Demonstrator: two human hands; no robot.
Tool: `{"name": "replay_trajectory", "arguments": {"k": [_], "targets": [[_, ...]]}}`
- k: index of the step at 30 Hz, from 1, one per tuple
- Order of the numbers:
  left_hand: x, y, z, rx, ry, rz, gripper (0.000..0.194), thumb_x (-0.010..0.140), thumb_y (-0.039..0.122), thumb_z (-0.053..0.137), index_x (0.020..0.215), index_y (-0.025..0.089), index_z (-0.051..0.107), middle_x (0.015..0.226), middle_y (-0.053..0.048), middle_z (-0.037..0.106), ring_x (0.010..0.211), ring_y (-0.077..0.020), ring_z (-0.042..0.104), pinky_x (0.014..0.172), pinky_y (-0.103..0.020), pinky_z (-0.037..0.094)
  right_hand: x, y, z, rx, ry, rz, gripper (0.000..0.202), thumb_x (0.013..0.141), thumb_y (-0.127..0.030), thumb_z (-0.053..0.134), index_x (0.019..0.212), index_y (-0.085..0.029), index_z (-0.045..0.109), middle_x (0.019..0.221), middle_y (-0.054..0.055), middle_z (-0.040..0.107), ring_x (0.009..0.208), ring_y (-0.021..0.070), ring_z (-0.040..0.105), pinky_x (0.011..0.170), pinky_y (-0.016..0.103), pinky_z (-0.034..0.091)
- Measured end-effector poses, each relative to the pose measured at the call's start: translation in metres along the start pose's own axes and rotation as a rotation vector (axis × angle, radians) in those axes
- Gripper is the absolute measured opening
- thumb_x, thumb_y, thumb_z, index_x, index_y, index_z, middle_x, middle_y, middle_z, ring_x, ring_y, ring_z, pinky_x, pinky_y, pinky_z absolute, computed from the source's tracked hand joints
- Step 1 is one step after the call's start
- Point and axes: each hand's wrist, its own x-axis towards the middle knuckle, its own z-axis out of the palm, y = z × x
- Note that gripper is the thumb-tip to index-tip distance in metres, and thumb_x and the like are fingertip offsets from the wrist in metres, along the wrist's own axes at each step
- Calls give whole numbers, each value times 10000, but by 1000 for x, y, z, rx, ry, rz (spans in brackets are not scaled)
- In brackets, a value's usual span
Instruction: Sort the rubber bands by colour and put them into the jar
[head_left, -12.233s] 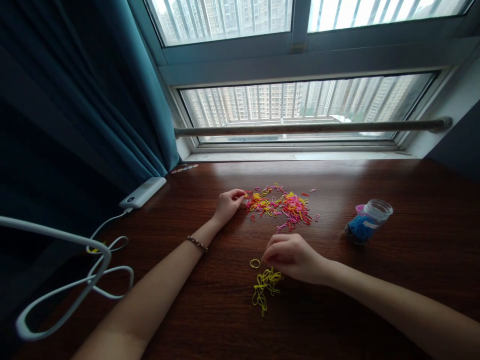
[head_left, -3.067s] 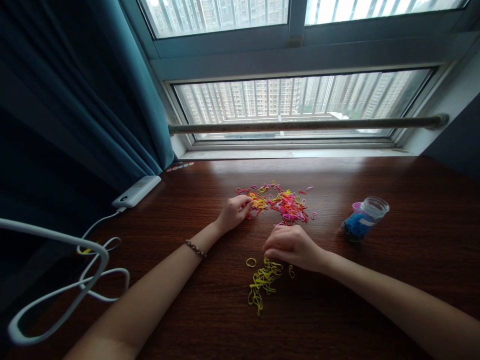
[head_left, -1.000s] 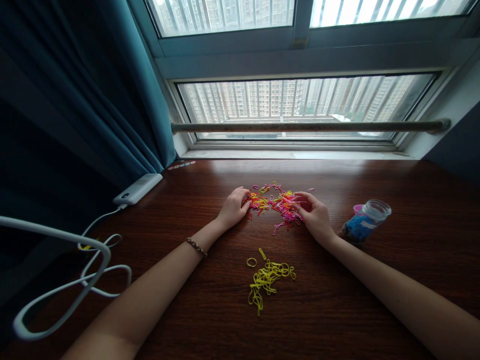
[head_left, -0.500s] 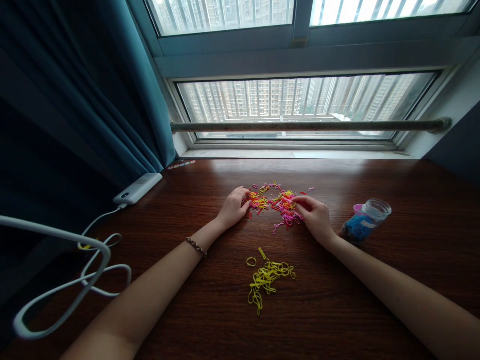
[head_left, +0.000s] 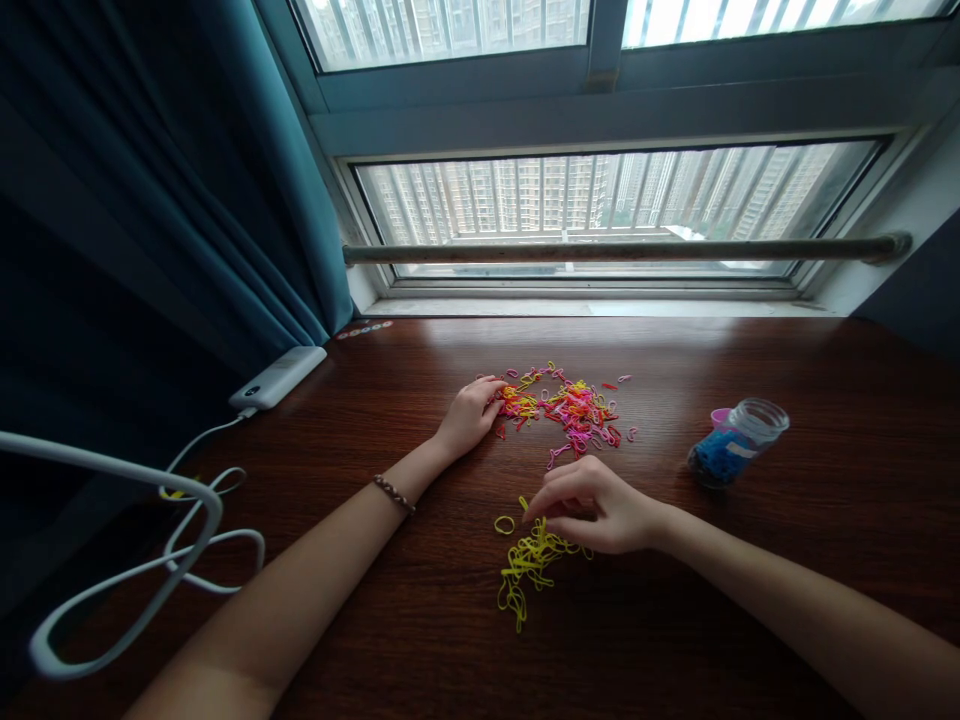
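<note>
Right hand (head_left: 600,510), head view: partly open, palm down over the near group of yellow bands (head_left: 534,555), thumb and forefinger slightly apart; whether a band sits between them cannot be told. Left hand (head_left: 466,415): fingers loosely bent at the left edge of the mixed pile (head_left: 581,408), thumb and forefinger close to its bands; any grip cannot be confirmed. Bracelet (head_left: 394,494) noted on the left wrist.

Mixed pile, pink, red, orange and yellow, lies loosely spread on the dark wooden table (head_left: 390,620), beyond the yellow bands. One yellow loop (head_left: 505,525) lies just left of the latter. To the right, a clear jar (head_left: 739,440) with blue contents leans rightward, a pink item (head_left: 721,418) at its left side. Far left, a white device (head_left: 279,378) with a cable (head_left: 202,435) lies near the blue curtain (head_left: 300,200).
</note>
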Motion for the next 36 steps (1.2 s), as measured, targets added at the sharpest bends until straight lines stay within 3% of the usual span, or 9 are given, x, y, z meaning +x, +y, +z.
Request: {"name": "replay_trajectory", "arguments": {"k": [6,10,13,18,25,31,36], "targets": [[0,2,-4,-8,26,-7,204,785,219,549,980,177,593,997,-62,622,984,-201,533,920,-368,409,0,22,-5,-40,302,167,188,794,-239,515,793,-140,674,628,26,619,548,99,500,508,198,385],[0,3,-5,25,29,-2,180,785,229,557,949,182,612,945,-59,627,954,-202,519,898,-364,408,0,31,-9,43,344,242,183,789,-219,515,763,-120,668,659,47,640,579,114,537,526,208,399],[0,4,-5,23,29,9,127,799,228,538,878,187,628,891,-51,630,916,-196,520,878,-358,413,0,28,-7,74,251,214,165,774,-194,527,785,-124,676,666,39,637,565,102,522,502,198,381],[0,4,-5,-4,48,2,103,794,202,539,844,182,627,872,-49,635,893,-192,526,871,-354,414,0,22,-2,82,-47,73,164,724,-164,591,851,-130,688,692,31,640,568,88,504,507,188,383],[-1,1,-3,-11,71,-34,127,800,186,517,851,172,633,857,-57,633,874,-188,539,833,-338,437,0,26,-2,206,-58,146,194,744,-101,525,868,-109,674,789,56,675,681,115,596,596,195,459],[-1,1,-3,-13,101,-46,145,792,156,508,862,165,634,877,-57,636,893,-184,547,839,-321,441,-1,21,-1,267,-165,55,370,671,25,422,895,-120,677,901,50,679,817,130,620,744,220,479],[0,2,-5,-2,119,-74,132,753,116,524,815,168,629,853,-49,631,881,-183,555,814,-307,448,0,20,-4,232,-125,84,338,694,-3,427,896,-107,678,848,56,684,762,131,621,693,216,480]]}}
